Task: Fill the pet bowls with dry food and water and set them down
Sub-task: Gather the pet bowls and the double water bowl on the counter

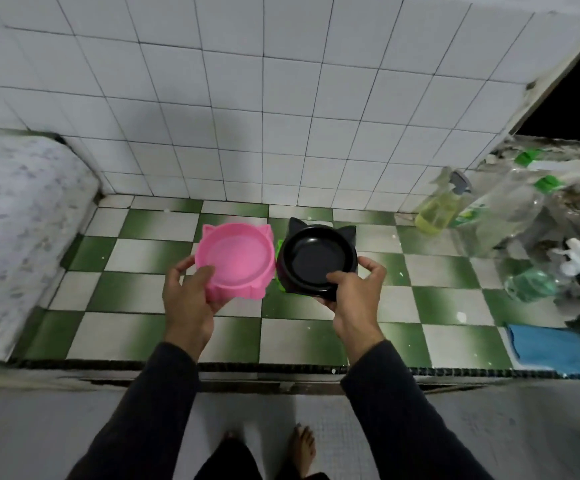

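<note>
My left hand grips a pink cat-eared pet bowl by its near rim, thumb inside the rim. My right hand holds a black cat-eared bowl the same way, thumb over the near rim. Both bowls look empty and are held level side by side above a green-and-white checkered counter. A sliver of something green shows beneath the black bowl, between the two bowls; what it is I cannot tell.
White tiled wall behind the counter. At right stand a yellow spray bottle, clear plastic bottles with green caps, a white-topped bottle and a blue cloth. A patterned covered surface lies left. My bare feet are on the floor below.
</note>
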Tool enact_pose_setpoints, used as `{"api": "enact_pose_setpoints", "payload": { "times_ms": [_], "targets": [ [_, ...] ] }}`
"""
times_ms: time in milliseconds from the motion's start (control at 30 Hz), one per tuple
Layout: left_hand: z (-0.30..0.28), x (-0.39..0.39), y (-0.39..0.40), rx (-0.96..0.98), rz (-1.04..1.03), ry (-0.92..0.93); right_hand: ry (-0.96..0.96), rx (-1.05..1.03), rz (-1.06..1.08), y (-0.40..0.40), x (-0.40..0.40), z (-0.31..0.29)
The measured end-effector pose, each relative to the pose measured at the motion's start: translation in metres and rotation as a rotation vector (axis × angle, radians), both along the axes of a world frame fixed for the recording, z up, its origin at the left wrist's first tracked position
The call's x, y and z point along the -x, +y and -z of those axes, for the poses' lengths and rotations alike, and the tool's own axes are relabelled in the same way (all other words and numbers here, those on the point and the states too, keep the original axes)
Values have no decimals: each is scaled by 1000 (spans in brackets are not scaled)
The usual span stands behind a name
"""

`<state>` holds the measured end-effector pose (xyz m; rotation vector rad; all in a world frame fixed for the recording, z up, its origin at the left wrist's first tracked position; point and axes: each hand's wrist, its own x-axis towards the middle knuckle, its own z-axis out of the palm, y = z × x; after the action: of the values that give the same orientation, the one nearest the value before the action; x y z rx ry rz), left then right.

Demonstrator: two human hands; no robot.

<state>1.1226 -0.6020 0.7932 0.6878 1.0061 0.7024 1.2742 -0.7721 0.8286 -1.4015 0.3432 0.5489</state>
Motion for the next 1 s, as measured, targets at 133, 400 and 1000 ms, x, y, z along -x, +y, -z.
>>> {"api": "enact_pose_setpoints", "payload": {
  "times_ms": [133, 400, 1000],
  "targets": [
    [25, 9, 0, 18, -1, 39, 36, 3, -17, -1, 1, 25],
    [61, 29, -7, 42, 47, 126, 125, 36, -4, -1, 16, 73],
    [118, 44, -19, 142, 82, 243, 106, 218, -66, -12, 30, 133]
  ]
}}
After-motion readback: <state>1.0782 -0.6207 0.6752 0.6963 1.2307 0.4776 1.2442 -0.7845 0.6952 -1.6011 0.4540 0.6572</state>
